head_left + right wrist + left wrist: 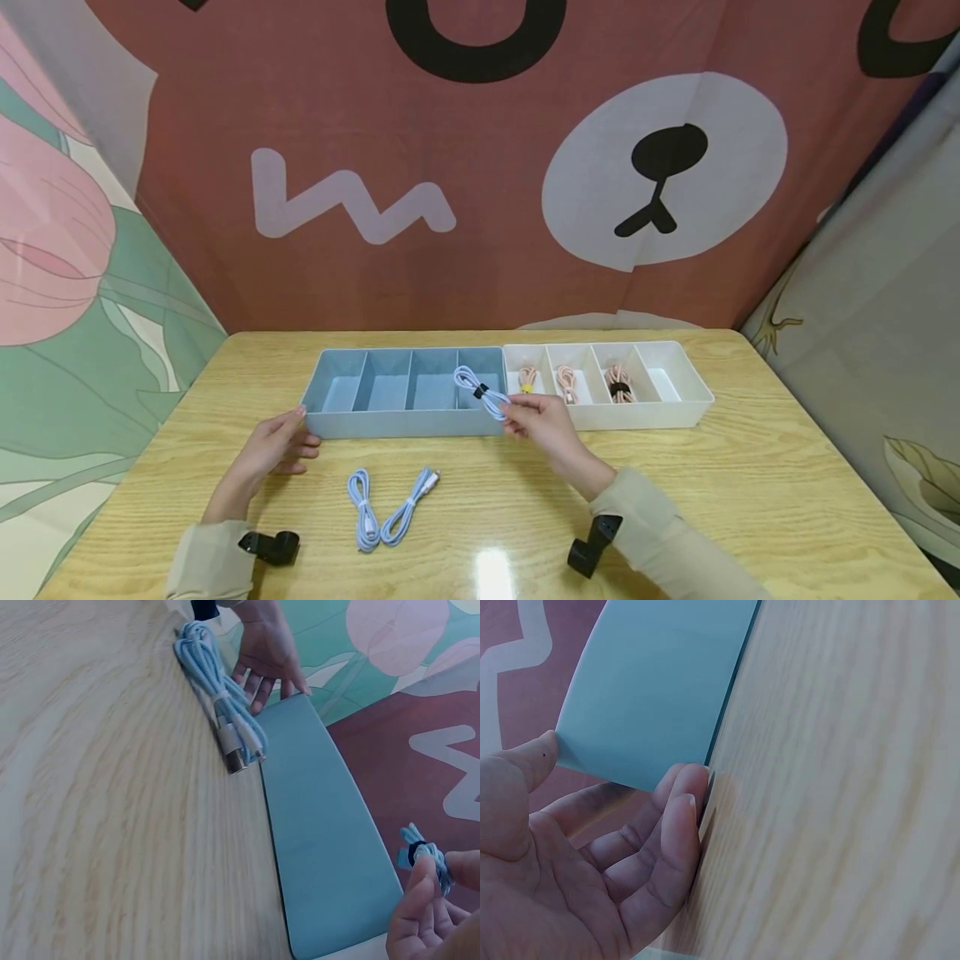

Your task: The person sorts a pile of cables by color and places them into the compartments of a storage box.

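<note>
My right hand (543, 425) pinches a coiled light-blue charging cable (480, 392) with a black tie, between thumb and fingertips. The cable overlaps the right compartment of the blue divided box (405, 423) in the head view and shows above its rim in the right wrist view. At the box's left front corner is my left hand (273, 446); its thumb (544, 754) touches the upper corner, and the other fingers curve loosely by the lower one. Two more coiled light-blue cables, one on the left (363, 508) and one on the right (408, 510), lie on the table before the box.
A white divided box (637, 416) adjoins the blue box's right end. Three of its compartments hold coiled pink cables (567, 383). Both boxes stand on a wooden table (750, 483), with a printed curtain (480, 275) behind.
</note>
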A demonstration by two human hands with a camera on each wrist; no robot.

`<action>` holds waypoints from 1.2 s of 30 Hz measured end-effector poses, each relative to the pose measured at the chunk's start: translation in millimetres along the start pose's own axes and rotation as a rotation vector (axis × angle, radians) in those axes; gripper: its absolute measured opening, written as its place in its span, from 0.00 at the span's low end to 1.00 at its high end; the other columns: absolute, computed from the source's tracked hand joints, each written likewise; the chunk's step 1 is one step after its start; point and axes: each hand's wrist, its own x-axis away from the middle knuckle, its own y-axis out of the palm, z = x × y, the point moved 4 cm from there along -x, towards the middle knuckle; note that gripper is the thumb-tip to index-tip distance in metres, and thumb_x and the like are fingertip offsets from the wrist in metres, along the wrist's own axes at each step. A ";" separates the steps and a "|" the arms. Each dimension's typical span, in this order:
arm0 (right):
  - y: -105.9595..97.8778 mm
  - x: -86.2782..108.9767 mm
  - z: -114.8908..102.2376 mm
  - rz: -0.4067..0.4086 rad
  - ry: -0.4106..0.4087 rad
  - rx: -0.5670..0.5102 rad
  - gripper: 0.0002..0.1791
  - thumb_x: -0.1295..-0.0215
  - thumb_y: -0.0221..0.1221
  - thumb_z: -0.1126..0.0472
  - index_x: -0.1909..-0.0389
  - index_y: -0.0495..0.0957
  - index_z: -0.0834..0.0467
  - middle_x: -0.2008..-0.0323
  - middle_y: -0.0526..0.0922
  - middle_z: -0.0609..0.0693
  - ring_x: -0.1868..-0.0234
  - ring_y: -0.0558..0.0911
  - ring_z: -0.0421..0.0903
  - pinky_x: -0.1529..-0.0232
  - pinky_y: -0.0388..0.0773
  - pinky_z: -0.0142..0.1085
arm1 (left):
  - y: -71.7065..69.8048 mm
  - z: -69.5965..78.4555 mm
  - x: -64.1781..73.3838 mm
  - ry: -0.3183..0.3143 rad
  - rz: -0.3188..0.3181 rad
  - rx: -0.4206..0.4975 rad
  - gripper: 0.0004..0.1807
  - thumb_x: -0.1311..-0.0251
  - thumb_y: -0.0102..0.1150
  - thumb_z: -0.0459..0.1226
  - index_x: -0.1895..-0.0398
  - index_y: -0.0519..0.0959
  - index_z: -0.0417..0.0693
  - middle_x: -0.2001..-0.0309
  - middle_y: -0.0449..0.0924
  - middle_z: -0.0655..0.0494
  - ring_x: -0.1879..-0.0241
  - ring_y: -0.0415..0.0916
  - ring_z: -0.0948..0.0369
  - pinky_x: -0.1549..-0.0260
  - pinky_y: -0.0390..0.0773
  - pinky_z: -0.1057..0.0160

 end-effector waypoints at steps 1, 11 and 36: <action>0.1 -0.8 -0.4 0.017 0.009 -0.013 0.13 0.40 0.58 0.69 0.57 0.76 0.75 0.79 0.80 0.52 0.80 0.77 0.38 0.76 0.74 0.28 | 0.0 0.1 0.0 0.001 -0.001 0.001 0.38 0.31 0.32 0.55 0.36 0.54 0.27 0.65 0.80 0.50 0.68 0.79 0.62 0.72 0.80 0.60; 4.5 -6.0 -2.0 0.102 0.049 -0.105 0.14 0.41 0.57 0.71 0.56 0.74 0.76 0.81 0.80 0.52 0.82 0.79 0.38 0.79 0.74 0.27 | -0.2 0.7 0.1 -0.002 -0.002 0.009 0.38 0.31 0.32 0.54 0.36 0.54 0.27 0.66 0.80 0.51 0.69 0.79 0.62 0.72 0.80 0.60; 11.5 1.4 5.3 0.057 0.005 -0.109 0.17 0.43 0.57 0.75 0.52 0.72 0.77 0.65 0.81 0.67 0.79 0.81 0.40 0.74 0.78 0.30 | 0.0 0.2 0.0 -0.009 -0.002 -0.002 0.39 0.31 0.32 0.55 0.35 0.53 0.27 0.64 0.80 0.49 0.68 0.79 0.62 0.71 0.80 0.60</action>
